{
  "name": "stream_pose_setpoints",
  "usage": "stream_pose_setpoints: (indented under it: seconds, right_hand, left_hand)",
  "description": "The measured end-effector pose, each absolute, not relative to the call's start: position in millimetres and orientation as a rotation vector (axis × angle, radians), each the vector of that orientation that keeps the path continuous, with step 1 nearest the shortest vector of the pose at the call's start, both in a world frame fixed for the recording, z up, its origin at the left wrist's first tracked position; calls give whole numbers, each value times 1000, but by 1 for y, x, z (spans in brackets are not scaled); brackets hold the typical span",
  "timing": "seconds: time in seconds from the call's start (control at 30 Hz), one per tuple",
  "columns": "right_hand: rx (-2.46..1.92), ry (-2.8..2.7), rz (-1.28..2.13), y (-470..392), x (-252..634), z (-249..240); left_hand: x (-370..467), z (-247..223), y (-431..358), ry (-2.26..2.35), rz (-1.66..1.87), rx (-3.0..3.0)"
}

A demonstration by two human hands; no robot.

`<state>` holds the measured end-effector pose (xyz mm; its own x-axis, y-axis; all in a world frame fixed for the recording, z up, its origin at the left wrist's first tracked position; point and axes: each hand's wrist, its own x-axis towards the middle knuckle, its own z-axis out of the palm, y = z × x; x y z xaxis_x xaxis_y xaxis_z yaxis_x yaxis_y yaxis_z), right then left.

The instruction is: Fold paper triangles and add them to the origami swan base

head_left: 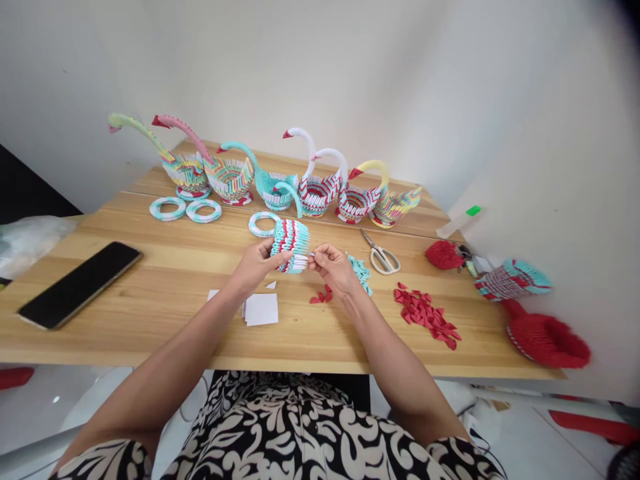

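Note:
My left hand (257, 265) is closed around the near left side of a folded-paper basket body (291, 239) in turquoise, white and red. The piece is tilted, its rows of paper points facing right. At that right edge, my right hand (331, 265) pinches a small pale folded-paper piece (311, 254). Several red folded pieces (323, 294) lie just below my right hand. A pile of turquoise pieces (361, 272) is partly hidden behind it. Cut white paper sheets (263, 310) are stacked near my left forearm.
Finished paper swans (231, 180) line the back. Paper rings (204, 211) lie before them. Scissors (383, 257) and a red pile (427, 317) are to the right, beyond them a red paper piece (545, 337) and a bottle with a green cap (457, 223). A phone (80, 283) lies left.

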<state>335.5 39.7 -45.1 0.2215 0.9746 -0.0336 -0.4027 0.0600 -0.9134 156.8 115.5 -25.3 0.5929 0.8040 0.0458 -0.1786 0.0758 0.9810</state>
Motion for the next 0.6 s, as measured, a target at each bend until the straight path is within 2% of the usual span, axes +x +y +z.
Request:
stream_pose_setpoints:
  seconds: [0.6]
  right_hand:
    - [-1026,-793,1188,39,336,-45]
  left_hand:
    - [157,-23,114,596,801,1308]
